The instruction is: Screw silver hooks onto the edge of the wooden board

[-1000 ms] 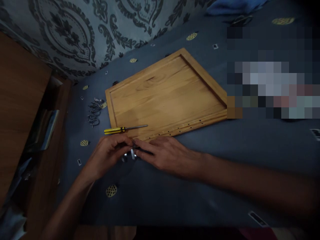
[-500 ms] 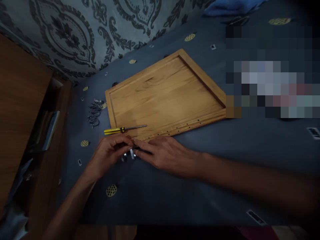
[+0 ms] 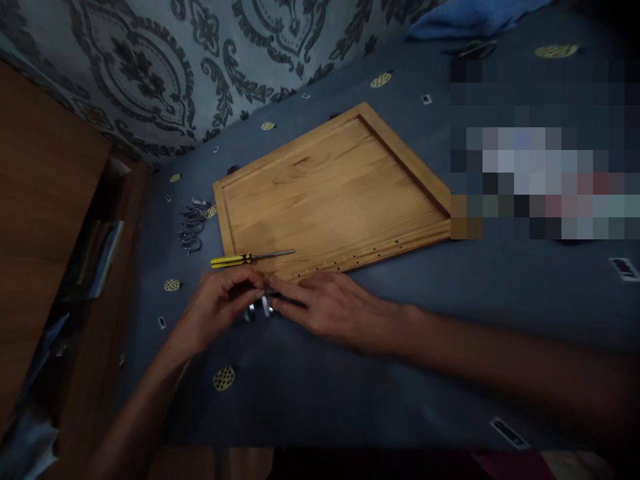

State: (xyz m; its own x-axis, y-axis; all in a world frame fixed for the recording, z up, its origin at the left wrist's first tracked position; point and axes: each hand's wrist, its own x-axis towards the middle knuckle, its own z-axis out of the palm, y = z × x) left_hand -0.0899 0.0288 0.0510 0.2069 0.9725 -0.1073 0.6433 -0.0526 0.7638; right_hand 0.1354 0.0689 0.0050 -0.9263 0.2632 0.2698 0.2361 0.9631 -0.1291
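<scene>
The wooden panel (image 3: 320, 187) with a raised frame lies on the dark cloth, a row of small holes along its near edge. At its near left corner, my left hand (image 3: 220, 300) is closed, thumb and forefinger pinched on a small shiny metal piece (image 3: 266, 305) at the edge. From the right, my right hand (image 3: 330, 303) meets it, thumb and forefinger closing on the same spot; the fingers hide most of the piece. A second bright metal bit (image 3: 250, 312) shows just below. Beyond my left hand, a screwdriver (image 3: 233, 261) with a yellow and black handle rests on the panel.
A pile of looped metal pieces (image 3: 193, 223) lies left of the panel. Behind is a patterned wall (image 3: 210, 73); a wooden cabinet (image 3: 45, 200) with books stands at left. A blue cloth (image 3: 475, 17) lies at the back right, near a blurred-out patch.
Both hands keep their pinch at the panel corner, with only slight finger movement. The whole view has shifted a little.
</scene>
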